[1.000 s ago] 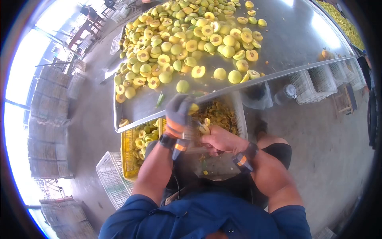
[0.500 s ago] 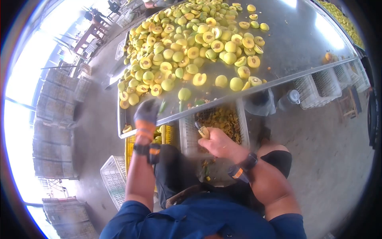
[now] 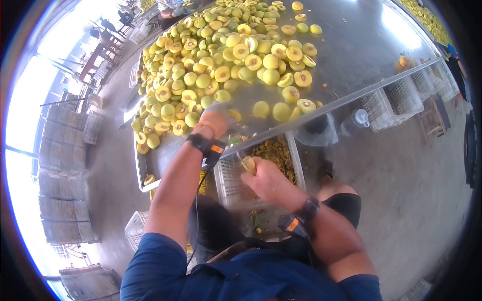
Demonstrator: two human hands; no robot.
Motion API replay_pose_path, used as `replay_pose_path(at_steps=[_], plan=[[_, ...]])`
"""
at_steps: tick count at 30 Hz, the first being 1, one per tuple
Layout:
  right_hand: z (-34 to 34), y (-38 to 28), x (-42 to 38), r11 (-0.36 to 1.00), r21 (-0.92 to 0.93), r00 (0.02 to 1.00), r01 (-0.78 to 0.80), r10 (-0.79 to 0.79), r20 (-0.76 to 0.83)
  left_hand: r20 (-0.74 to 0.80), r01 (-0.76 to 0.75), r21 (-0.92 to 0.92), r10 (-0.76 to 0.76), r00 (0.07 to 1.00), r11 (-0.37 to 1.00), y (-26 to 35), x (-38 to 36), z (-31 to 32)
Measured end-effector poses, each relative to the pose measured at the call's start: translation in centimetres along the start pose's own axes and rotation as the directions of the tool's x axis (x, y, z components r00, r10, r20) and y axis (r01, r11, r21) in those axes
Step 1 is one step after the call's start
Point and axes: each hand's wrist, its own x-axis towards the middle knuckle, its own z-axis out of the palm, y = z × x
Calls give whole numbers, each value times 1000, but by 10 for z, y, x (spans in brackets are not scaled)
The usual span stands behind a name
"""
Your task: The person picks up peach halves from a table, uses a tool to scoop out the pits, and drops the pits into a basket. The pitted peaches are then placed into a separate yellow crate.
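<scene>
My left hand (image 3: 217, 120), in a grey and orange glove, reaches over the near edge of the metal table at the front of a heap of yellow-green peaches (image 3: 201, 80). Its fingers are smeared by motion, and a blurred peach (image 3: 234, 115) shows right at the fingertips. My bare right hand (image 3: 271, 180) is closed around a short wooden-handled tool (image 3: 248, 164), whose metal end points up and left and is blurred. This hand is over a white crate (image 3: 230, 188) holding brownish-yellow scraps (image 3: 275, 153). Many peaches are halved, with the cut faces showing.
The metal table (image 3: 346, 65) has a raised rim along its near edge. Under it at right stand white crates (image 3: 396, 103), a clear plastic jug (image 3: 359, 118) and a wooden stool (image 3: 433, 119). Stacked crates (image 3: 65, 165) line the left side. Another person (image 3: 170, 9) is at the far end.
My left hand has moved right and forward from the table's near left edge toward the peaches. My right hand keeps hold of the tool over the crate. The whole view has shifted slightly.
</scene>
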Motion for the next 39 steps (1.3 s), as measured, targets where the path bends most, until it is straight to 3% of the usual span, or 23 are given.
replay_pose_path(at_steps=[2, 3, 5, 8, 12, 16, 19, 22, 24, 26, 27, 28, 29, 30, 31, 34, 36, 39], plan=[[-1, 2, 4, 1000, -12, 998, 26, -26, -52, -1, 49, -198, -51, 999, 979, 2, -17, -6], [1, 9, 8, 999, -6, 995, 46, -47, -89, 26, 83, -410, -80, 997, 908, 9, -29, -11], [1, 10, 9, 997, 10, 987, 82, -79, -142, 99, 152, -758, -118, 988, 634, 24, -60, -24], [-4, 3, 10, 993, -8, 977, 122, -121, -178, 117, 146, -917, -100, 988, 372, 52, -104, -24], [-1, 8, 7, 993, -66, 971, 98, -110, -214, -103, -34, -852, -103, 989, 523, 72, -130, -1], [7, 17, 1, 978, -187, 959, 88, -134, -250, -120, -28, -908, -194, 974, 418, 81, -144, 14], [6, 22, 0, 977, -59, 972, 203, -208, -109, -179, -51, -825, -174, 968, 563, 85, -152, 14], [0, 8, -10, 987, 70, 990, 143, -142, -28, -46, 15, -947, -182, 982, 320, 84, -154, 13], [-6, 2, -8, 981, -69, 983, 182, -182, -3, 23, 31, -999, -204, 979, 35, 74, -151, 23], [-3, 8, -4, 959, -118, 966, 256, -256, 18, -160, -110, -960, -181, 970, 257, 64, -149, 34], [3, 12, 0, 945, -100, 950, 313, -311, 28, -352, -243, -776, -80, 933, 582, 64, -146, 35], [7, 15, 2, 926, -82, 930, 369, -367, 37, -487, -342, -471, 84, 870, 814, 62, -144, 36], [5, 17, 1, 985, 117, 977, 130, -147, 154, -501, -328, -398, 96, 860, 857, 57, -143, 40], [-1, 4, -6, 950, 275, 950, -144, 55, 308, -509, -378, -351, 164, 845, 857, 55, -143, 39], [-4, -4, -11, 826, 374, 850, -422, 216, 481, -514, -426, -304, 229, 827, 852, 53, -144, 38], [1, -9, -20, 755, 461, 819, -466, 171, 548, -490, -513, -319, 325, 809, 797, 57, -149, 24], [2, -3, -18, 756, 436, 794, -488, 177, 581, -533, -514, -226, 336, 777, 828, 54, -152, 22], [9, -5, -20, 721, 432, 762, -541, 204, 615, -507, -417, -349, 205, 837, 839, 39, -156, 37]])
